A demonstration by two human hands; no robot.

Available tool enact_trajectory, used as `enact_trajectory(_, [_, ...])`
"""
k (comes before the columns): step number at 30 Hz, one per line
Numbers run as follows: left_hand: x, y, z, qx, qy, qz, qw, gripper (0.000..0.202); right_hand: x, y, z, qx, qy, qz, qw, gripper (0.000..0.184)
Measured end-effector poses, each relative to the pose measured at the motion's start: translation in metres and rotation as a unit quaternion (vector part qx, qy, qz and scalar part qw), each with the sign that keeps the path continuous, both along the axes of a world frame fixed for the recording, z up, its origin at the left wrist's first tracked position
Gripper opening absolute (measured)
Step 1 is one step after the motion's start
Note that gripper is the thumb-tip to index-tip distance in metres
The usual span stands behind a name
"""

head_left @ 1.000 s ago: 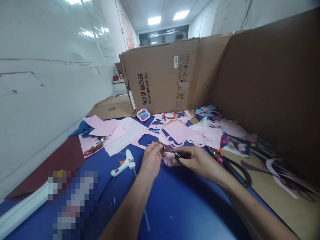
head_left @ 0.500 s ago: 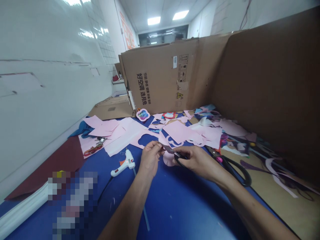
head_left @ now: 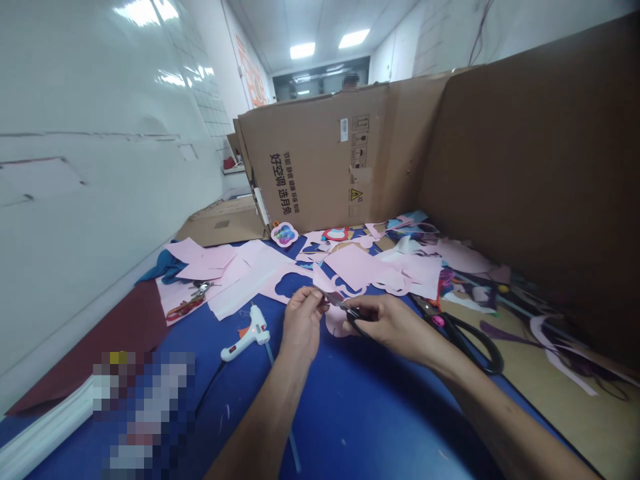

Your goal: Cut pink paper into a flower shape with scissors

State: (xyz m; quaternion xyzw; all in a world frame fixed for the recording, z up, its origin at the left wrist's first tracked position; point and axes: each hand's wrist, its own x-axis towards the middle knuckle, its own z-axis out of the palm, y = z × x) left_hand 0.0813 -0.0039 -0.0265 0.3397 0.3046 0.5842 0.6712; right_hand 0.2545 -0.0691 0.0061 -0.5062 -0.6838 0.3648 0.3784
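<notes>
Black-handled scissors point(head_left: 356, 320) are gripped in my right hand point(head_left: 387, 323), their blades pointing left toward my left fingertips. My left hand point(head_left: 303, 317) is closed in a pinch at the blade tips. What it pinches is too small and too covered to name. Beneath the scissors, a rounded pink cutout point(head_left: 336, 321) lies on the blue table point(head_left: 350, 413). A white glue gun point(head_left: 250, 335) rests to the left of my left hand, a pale blue glue stick point(head_left: 294, 445) trailing from its back end.
Pink sheets and scraps point(head_left: 355, 267) spread across the far side. Large black-handled shears point(head_left: 473, 340) lie right of my right hand. Tall cardboard point(head_left: 320, 167) walls the back and right. A flower-shaped ornament point(head_left: 285, 235) leans there. White rolled material point(head_left: 50, 420) lies front left.
The view has shifted slightly. My left hand still pinches at the scissor tips, and the blades look a little more turned into view.
</notes>
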Motion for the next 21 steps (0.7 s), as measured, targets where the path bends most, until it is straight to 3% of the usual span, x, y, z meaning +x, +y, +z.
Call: enact_trajectory(21, [-0.0006, -0.0004, 0.0006, -0.023, -0.010, -0.020, 0.999, 0.026, 0.0024, 0.0011, -0.0019, 0.005, -0.008, -0.007, 1.000, 0.034])
